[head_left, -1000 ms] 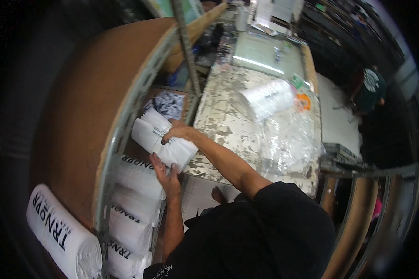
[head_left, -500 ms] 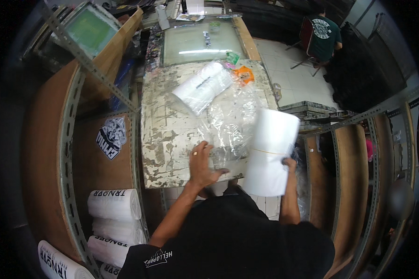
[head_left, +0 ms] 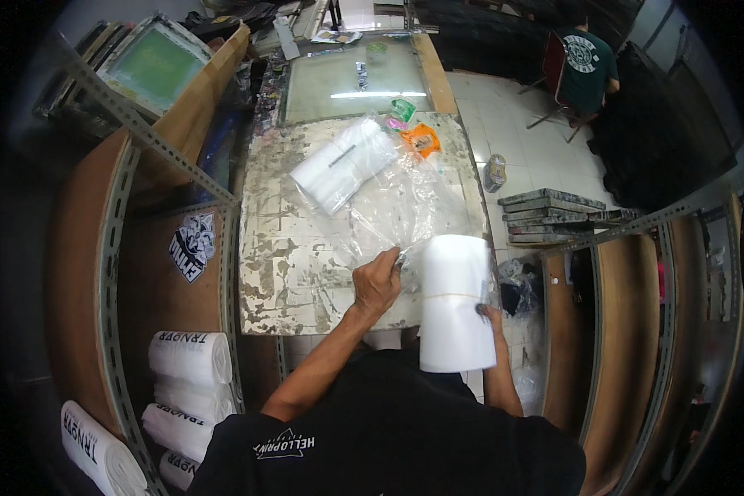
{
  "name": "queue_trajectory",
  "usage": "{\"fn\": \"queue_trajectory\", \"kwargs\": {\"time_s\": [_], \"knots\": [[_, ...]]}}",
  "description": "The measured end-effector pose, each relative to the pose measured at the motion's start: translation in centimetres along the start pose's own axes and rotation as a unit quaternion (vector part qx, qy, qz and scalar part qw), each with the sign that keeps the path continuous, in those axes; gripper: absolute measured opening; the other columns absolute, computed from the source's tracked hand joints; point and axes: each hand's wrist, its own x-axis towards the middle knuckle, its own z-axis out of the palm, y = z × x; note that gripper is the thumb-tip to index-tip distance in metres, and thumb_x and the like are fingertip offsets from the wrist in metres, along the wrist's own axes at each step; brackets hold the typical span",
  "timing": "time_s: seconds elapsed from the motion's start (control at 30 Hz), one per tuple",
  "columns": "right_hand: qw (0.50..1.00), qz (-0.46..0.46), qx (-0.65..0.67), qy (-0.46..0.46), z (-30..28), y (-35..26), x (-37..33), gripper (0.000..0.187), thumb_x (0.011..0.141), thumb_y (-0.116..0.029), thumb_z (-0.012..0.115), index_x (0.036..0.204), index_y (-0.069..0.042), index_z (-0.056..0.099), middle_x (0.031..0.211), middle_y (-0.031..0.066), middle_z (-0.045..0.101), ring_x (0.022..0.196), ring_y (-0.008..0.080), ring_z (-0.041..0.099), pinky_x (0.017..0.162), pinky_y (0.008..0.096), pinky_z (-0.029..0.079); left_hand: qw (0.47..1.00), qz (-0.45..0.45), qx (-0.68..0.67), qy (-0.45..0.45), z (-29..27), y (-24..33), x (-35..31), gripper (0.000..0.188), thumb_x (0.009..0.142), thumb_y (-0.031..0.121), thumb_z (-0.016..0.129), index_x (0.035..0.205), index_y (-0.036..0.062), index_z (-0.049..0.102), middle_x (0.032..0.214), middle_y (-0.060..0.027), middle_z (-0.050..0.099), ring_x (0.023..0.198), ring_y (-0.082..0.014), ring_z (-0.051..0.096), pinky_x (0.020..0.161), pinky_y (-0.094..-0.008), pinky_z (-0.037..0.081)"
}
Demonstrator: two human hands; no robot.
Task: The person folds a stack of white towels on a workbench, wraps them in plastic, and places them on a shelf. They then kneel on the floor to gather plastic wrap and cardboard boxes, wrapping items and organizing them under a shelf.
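My left hand (head_left: 378,283) is closed on the near edge of a clear plastic bag (head_left: 401,202) that lies spread over the worn, paint-flaked table (head_left: 285,289). Inside or under the far part of that bag rests a white roll (head_left: 345,164), set at a slant. My right hand (head_left: 490,316) grips a second white roll (head_left: 455,331) by its right side, off the table's near right edge. A thin band circles this roll's middle. Most of my right fingers are hidden by it.
Orange (head_left: 422,140) and green wrappers (head_left: 403,109) lie beyond the bag, before a glass panel (head_left: 355,78). Printed white rolls (head_left: 190,357) fill the left shelf. Stacked frames (head_left: 550,207) and wooden shelving (head_left: 620,322) stand right. A person (head_left: 587,66) sits far right.
My left hand has gone from spread fingers to a closed grip on the plastic bag. The roll in my right hand has come lower and slightly left.
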Motion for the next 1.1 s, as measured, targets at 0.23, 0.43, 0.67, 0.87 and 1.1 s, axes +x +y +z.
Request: {"fn": "queue_trajectory", "kwargs": {"time_s": [0.23, 0.43, 0.67, 0.87, 1.1], "knots": [[0.989, 0.054, 0.014, -0.135, 13.8, -6.5, 5.8, 0.048, 0.085, -0.036, 0.061, 0.114, 0.002, 0.060, 0.097, 0.0141, 0.067, 0.085, 0.0263, 0.067, 0.075, 0.0393, 0.057, 0.998, 0.060, -0.009, -0.020, -2.5, -0.8, -0.7, 0.026, 0.074, -0.005, 0.066, 0.099, 0.0009, 0.067, 0.070, -0.0121, 0.061, 0.055, -0.0302, 0.061, 0.048, -0.0384, 0.046], [0.946, 0.023, 0.202, -0.251, 23.0, -7.2, 14.5, 0.046, 0.084, -0.018, 0.065, 0.123, 0.004, 0.056, 0.112, 0.0169, 0.064, 0.102, 0.0289, 0.064, 0.089, 0.0430, 0.053, 0.996, 0.062, -0.021, -0.058, -3.2, -0.6, -1.4, 0.023, 0.075, -0.004, 0.063, 0.097, 0.0002, 0.065, 0.069, -0.0143, 0.060, 0.059, -0.0328, 0.061, 0.052, -0.0398, 0.047], [0.696, -0.544, -0.468, -0.021, 26.7, 0.1, 20.5, 0.050, 0.091, -0.001, 0.045, 0.141, -0.004, 0.043, 0.137, 0.0147, 0.053, 0.130, 0.0309, 0.047, 0.114, 0.0521, 0.022, 0.995, 0.040, -0.044, -0.086, -1.4, -1.3, -2.2, 0.022, 0.075, -0.005, 0.059, 0.094, 0.0027, 0.065, 0.070, -0.0150, 0.061, 0.061, -0.0346, 0.062, 0.053, -0.0408, 0.048], [0.670, -0.504, -0.544, 0.006, 25.3, 1.1, 22.9, 0.051, 0.093, -0.004, 0.041, 0.144, -0.011, 0.041, 0.140, 0.0105, 0.052, 0.133, 0.0310, 0.044, 0.115, 0.0579, 0.012, 0.995, 0.037, -0.038, -0.087, -1.1, -2.1, -2.1, 0.022, 0.075, -0.004, 0.062, 0.095, 0.0026, 0.066, 0.072, -0.0151, 0.062, 0.061, -0.0339, 0.063, 0.052, -0.0405, 0.048], [0.979, -0.163, 0.030, -0.115, 26.0, -1.9, 24.1, 0.040, 0.093, -0.023, 0.053, 0.126, 0.000, 0.059, 0.122, 0.0155, 0.062, 0.115, 0.0288, 0.057, 0.100, 0.0386, 0.043, 1.000, -0.009, -0.013, -0.019, -1.6, -1.8, -1.6, 0.021, 0.075, -0.002, 0.067, 0.095, 0.0013, 0.068, 0.080, -0.0149, 0.069, 0.066, -0.0322, 0.067, 0.055, -0.0380, 0.051]]}}
